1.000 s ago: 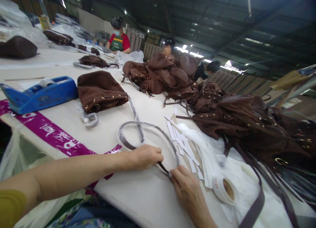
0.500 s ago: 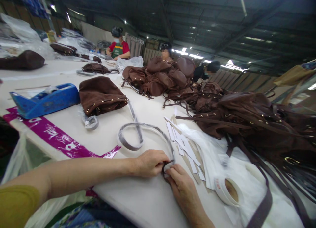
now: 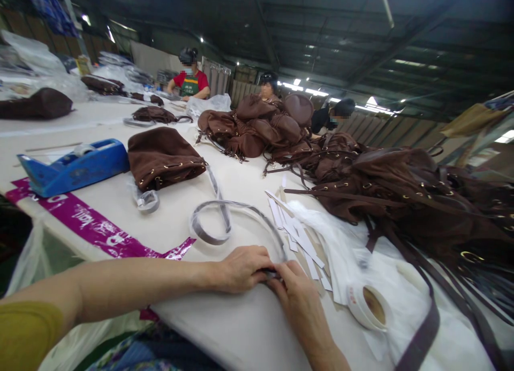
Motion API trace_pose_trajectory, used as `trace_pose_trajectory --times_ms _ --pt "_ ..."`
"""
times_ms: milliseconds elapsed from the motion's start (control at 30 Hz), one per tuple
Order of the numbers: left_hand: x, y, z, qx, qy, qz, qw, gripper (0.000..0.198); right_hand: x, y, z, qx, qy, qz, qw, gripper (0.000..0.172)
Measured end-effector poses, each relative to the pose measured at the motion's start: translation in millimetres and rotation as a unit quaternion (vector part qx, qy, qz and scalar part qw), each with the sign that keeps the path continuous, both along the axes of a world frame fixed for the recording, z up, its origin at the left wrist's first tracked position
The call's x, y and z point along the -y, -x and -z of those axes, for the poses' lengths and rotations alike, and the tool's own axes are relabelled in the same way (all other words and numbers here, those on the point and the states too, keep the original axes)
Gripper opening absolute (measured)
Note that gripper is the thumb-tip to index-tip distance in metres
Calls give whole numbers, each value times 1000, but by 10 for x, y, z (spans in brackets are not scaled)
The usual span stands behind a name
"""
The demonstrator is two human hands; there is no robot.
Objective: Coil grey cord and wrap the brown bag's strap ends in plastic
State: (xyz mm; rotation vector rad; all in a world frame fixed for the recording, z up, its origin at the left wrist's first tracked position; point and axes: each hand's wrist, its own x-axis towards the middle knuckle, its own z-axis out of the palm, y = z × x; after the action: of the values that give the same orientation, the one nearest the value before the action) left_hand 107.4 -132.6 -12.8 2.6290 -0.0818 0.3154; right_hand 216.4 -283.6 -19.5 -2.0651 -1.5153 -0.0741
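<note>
Both hands meet at the near edge of the table, pinching the end of a bag strap [image 3: 209, 239] wrapped in clear plastic film. My left hand [image 3: 244, 267] has its fingers closed on the strap end from the left. From the right, my right hand [image 3: 295, 288] grips the same end, thumb and forefinger together; the fingers partly hide it. Beyond the hands the strap makes a loop on the table and runs up to a brown drawstring bag [image 3: 166, 159] with gold eyelets. A small wrapped coil [image 3: 148, 201] lies by the bag.
To the left stands a blue tape dispenser [image 3: 76, 167] beside purple printed tape [image 3: 96, 229]. White paper strips [image 3: 301, 242], white tissue sheets [image 3: 341, 253] and a tape roll [image 3: 367, 305] lie to the right. Brown bags [image 3: 381, 173] are heaped behind. Several people [image 3: 190, 79] work across the table.
My hands have drawn closer together on the strap end. The dark bend of strap that showed between them is now flattened and mostly covered by the fingers.
</note>
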Motion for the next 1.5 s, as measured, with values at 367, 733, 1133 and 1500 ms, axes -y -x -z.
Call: trace_pose_trajectory --times_ms 367,733,1133,1500 --pt "-188 -421 -416 53 -181 96 977 25 35 -43 144 49 -30 -46 997 18" --pt "-243 -507 -316 -99 -262 40 959 15 123 -84 134 104 -59 131 984 21" --pt "132 -260 -238 -127 -60 -120 983 23 -377 85 84 53 46 269 961 22" --pt "147 -227 -149 -101 1 -160 982 34 -430 -210 -275 -138 210 96 963 22"
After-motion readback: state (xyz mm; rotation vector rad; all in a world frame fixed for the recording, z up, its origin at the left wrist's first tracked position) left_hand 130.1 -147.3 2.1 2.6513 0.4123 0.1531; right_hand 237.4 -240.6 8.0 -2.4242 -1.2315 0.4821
